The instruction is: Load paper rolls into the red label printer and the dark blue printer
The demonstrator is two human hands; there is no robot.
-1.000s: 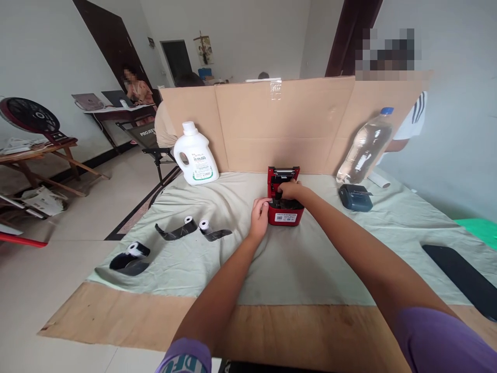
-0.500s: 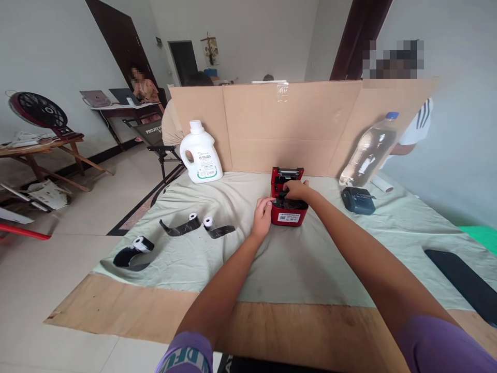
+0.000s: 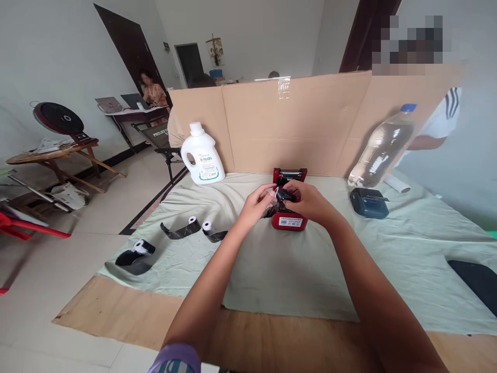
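Note:
A small black paper roll with a white end is held up between my two hands, a dark loose tail hanging below it. My left hand pinches its left end with thumb and fingers. From the other side, my right hand has its fingers closed round the roll. Just behind and beneath them stands a red label printer, its lid raised. My hands hide most of its inside. To the left on the cloth lie three similar rolls, partly unrolled with black tails.
A white detergent jug and a big clear bottle stand before the cardboard screen. A dark blue device sits right of the printer. A black phone lies at the right edge. Other people are beyond the screen.
My hands have lifted the black roll up out of the open printer. My left hand has moved from the printer's side onto the roll. The view has shifted slightly.

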